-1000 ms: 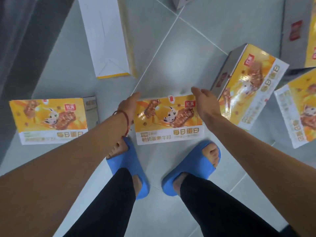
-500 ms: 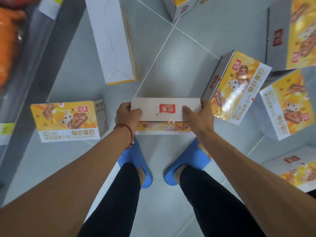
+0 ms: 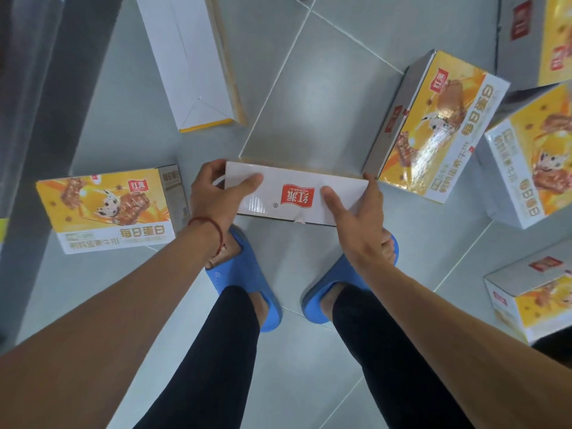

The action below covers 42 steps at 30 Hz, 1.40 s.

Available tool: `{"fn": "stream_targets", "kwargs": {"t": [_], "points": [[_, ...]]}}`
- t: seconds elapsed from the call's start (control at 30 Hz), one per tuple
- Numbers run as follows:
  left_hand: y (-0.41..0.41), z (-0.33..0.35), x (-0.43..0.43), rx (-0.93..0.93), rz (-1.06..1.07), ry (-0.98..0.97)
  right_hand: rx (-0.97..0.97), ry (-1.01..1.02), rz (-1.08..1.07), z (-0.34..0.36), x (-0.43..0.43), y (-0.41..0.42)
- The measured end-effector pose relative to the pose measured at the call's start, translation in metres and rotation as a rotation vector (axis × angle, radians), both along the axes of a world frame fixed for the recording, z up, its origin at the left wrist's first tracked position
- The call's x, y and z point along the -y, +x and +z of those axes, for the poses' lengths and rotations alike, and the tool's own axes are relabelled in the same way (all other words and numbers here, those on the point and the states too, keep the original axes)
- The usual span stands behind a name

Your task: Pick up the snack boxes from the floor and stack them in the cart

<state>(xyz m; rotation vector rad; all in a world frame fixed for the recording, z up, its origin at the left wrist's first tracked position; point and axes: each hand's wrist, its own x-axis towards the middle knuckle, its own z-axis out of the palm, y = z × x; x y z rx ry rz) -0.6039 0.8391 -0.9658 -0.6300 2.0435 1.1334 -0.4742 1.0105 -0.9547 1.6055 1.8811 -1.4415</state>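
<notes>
A dark grey strip [image 3: 28,119] runs down the far left, beside a floor [image 3: 325,97] of pale grey tiles with thin light seams. A yellow snack box [image 3: 108,209] lies flat on the tiles at left, and a plain white box [image 3: 188,57] lies farther off. In the middle, the left hand [image 3: 213,196] grips one end of the held box [image 3: 297,193], thumb across its white logo face. The right hand [image 3: 356,218] grips the other end likewise, just ahead of blue slippers [image 3: 244,283]. More boxes [image 3: 439,125] crowd the floor at right, some leaning on one another.
</notes>
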Motion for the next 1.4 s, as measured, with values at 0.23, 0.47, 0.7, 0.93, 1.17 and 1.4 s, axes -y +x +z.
{"fn": "stream_targets", "kwargs": {"t": [0.23,0.47,0.7,0.93,1.17,1.4], "points": [[-0.016,-0.007,-0.01,0.153,-0.116,0.08,0.014,-0.16,-0.169,-0.011,-0.011,-0.01],[-0.007,0.055,-0.013,0.182,-0.157,0.113,0.02,-0.18,-0.286,0.054,0.0,0.01],[0.011,0.188,-0.033,0.195,-0.127,0.129,-0.009,-0.18,-0.373,0.18,-0.011,0.026],[0.025,0.318,-0.048,0.137,-0.14,0.117,-0.09,-0.227,-0.417,0.314,-0.033,0.044],[0.041,0.436,-0.062,0.091,-0.133,0.118,-0.174,-0.214,-0.435,0.432,-0.042,0.064],[0.049,0.53,-0.074,0.027,-0.235,0.114,-0.214,-0.205,-0.462,0.51,-0.049,0.077]]}}
